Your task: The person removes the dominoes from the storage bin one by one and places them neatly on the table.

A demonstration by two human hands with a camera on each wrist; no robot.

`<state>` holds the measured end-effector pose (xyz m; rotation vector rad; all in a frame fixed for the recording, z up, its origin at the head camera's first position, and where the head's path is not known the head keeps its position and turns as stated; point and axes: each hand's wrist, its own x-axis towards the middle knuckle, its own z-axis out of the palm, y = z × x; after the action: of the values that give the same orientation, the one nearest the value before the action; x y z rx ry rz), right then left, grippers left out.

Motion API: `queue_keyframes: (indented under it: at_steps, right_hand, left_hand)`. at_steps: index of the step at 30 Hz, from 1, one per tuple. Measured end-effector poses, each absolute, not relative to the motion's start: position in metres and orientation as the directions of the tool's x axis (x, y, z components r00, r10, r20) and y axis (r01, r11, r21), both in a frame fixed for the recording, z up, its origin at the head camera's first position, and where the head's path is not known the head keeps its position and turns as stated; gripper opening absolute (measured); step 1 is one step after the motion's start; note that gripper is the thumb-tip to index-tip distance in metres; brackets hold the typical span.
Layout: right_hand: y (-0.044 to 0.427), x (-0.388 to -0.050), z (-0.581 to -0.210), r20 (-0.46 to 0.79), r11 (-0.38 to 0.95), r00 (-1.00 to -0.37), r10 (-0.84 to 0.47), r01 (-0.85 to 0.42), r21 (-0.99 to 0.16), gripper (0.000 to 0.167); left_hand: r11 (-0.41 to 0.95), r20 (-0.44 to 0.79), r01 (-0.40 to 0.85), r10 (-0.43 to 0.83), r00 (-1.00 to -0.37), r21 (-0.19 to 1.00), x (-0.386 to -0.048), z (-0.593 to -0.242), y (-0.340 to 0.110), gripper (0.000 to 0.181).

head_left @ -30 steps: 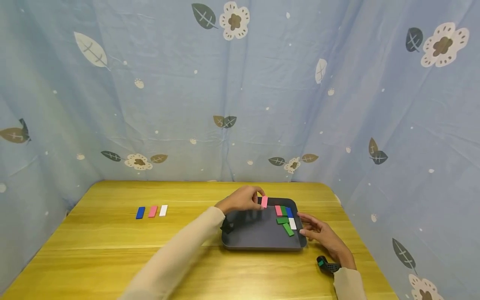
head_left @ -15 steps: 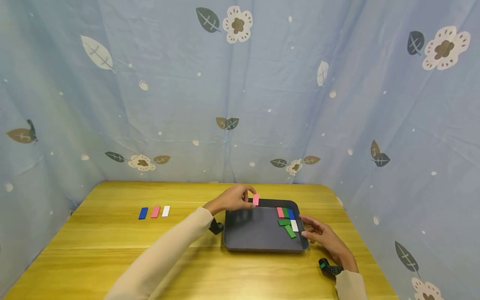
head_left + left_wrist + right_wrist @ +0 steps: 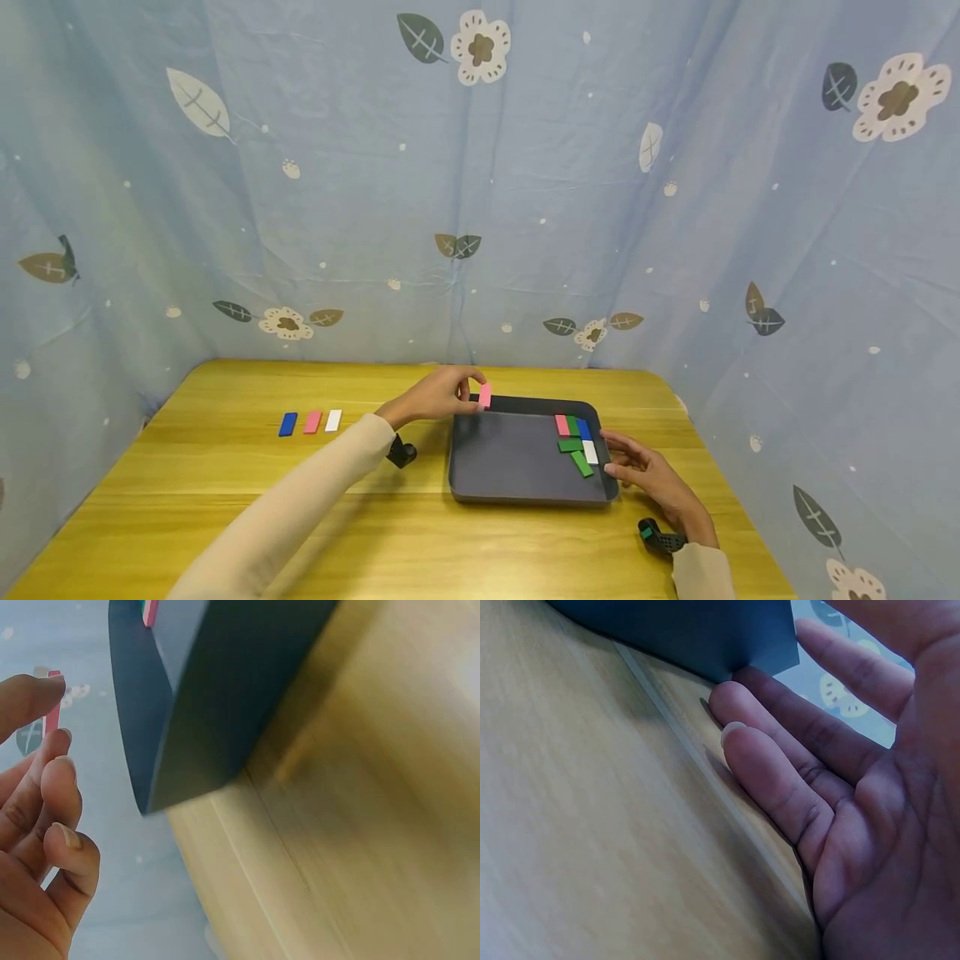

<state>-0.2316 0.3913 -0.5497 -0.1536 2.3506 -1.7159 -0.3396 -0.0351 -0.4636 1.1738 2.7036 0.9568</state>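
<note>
Fingers of the left hand (image 3: 429, 398): pinched tight, folks, thumb and fingertip clasping the raised pink tile (image 3: 485, 396) right at their tips, the other fingers curling loosely alongside!
Fingers of the right hand (image 3: 662, 483): relaxed and slightly bent, spread along the right edge of the tray (image 3: 517, 502), and the right wrist view shows one fingertip up against its dark outer side.
Raised pink tile: up in the air, standing nearly on end by the tray's far left corner, apart from the wall in the left wrist view.
Tray: dark, flat on the wooden table (image 3: 465, 550), its tiles bunched over to the right.
Back row in the tray: first pink tile (image 3: 562, 426), then upright green tile (image 3: 573, 427), then blue tile (image 3: 585, 430), side by side!
Nearer in the tray: white tile (image 3: 590, 452) in front of the blue, crosswise green tile (image 3: 570, 446) beside it, and slanted green tile (image 3: 582, 464) nearest the person.
Out on the left: a spaced trio on the table, outer blue tile (image 3: 288, 424), outer pink tile (image 3: 312, 422), outer white tile (image 3: 333, 421).
Wrists: beige sleeves (image 3: 300, 500), a black device (image 3: 402, 451) under the left.
Backdrop: blue curtain (image 3: 360, 217), flowers and leaves all over.
</note>
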Motion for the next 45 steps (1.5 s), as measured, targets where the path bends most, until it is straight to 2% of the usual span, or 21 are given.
queue_keyframes:
  at_steps: [8, 20, 30, 45]
  right_hand:
    - [0.392, -0.23, -0.548, -0.126, 0.321, -0.968, -0.216, 0.051, -0.946, 0.063]
    - [0.39, -0.232, -0.546, -0.121, 0.319, -0.96, -0.252, 0.036, -0.947, 0.065]
    - [0.39, -0.231, -0.545, -0.122, 0.318, -0.964, -0.235, 0.043, -0.947, 0.063]
    - [0.391, -0.231, -0.548, -0.115, 0.339, -0.968, -0.221, 0.034, -0.94, 0.063]
  left_hand:
    - [0.547, 0.208, 0.647, 0.657, -0.725, 0.53, -0.343, -0.465, -0.059, 0.042]
    - [0.567, 0.209, 0.61, 0.615, -0.76, 0.554, -0.342, -0.474, -0.108, 0.04]
    - [0.609, 0.154, 0.544, 0.574, -0.805, 0.577, -0.337, -0.48, -0.146, 0.041]
    - [0.644, 0.128, 0.506, 0.54, -0.832, 0.574, -0.327, -0.494, -0.195, 0.039]
